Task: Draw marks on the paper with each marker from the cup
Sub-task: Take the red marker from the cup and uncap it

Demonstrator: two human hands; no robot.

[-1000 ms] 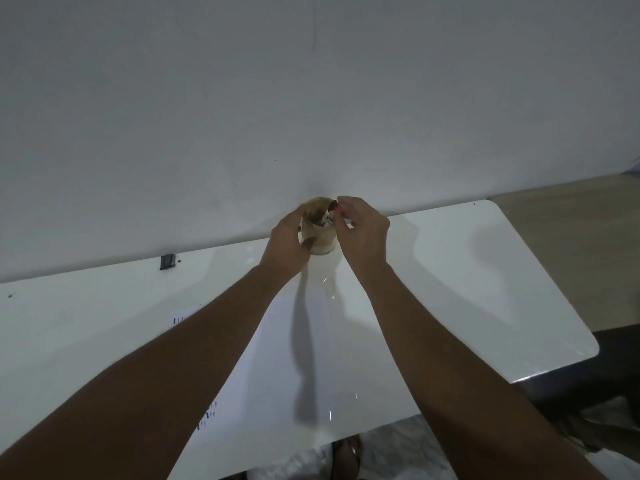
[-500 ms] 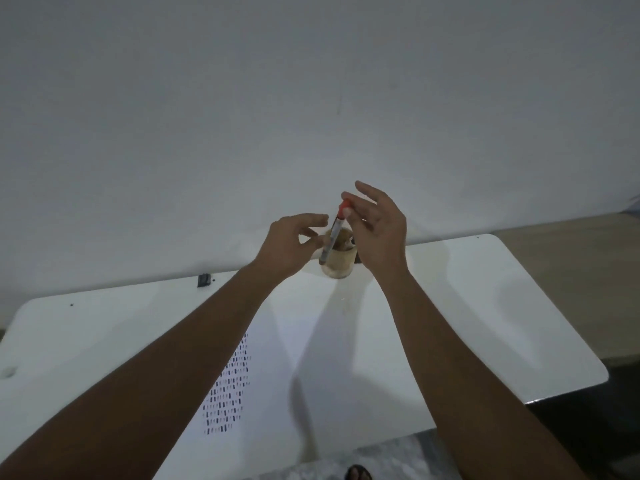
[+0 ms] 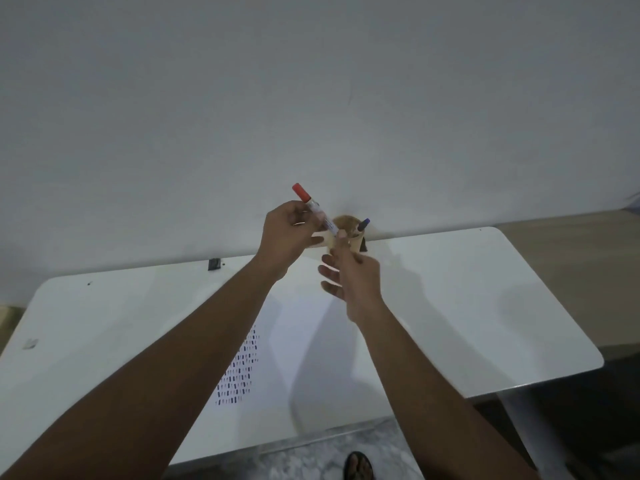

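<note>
Currently both hands are raised above the far edge of the white table [image 3: 485, 306], close to the wall. The left hand [image 3: 287, 237] grips a red-capped marker [image 3: 315, 209] around its white barrel, cap pointing up and to the left, lower end slanting down to the right. The right hand [image 3: 349, 275] pinches that lower end with thumb and forefinger, its remaining fingers spread loosely. Directly behind the hands stands a tan cup [image 3: 346, 233], partly hidden by them, with a blue-capped marker [image 3: 363, 224] leaning out at its right rim. The paper [image 3: 301, 341] lies flat on the table beneath the forearms, well below the hands, bearing rows of short dark marks [image 3: 240, 370] at its left side.
</note>
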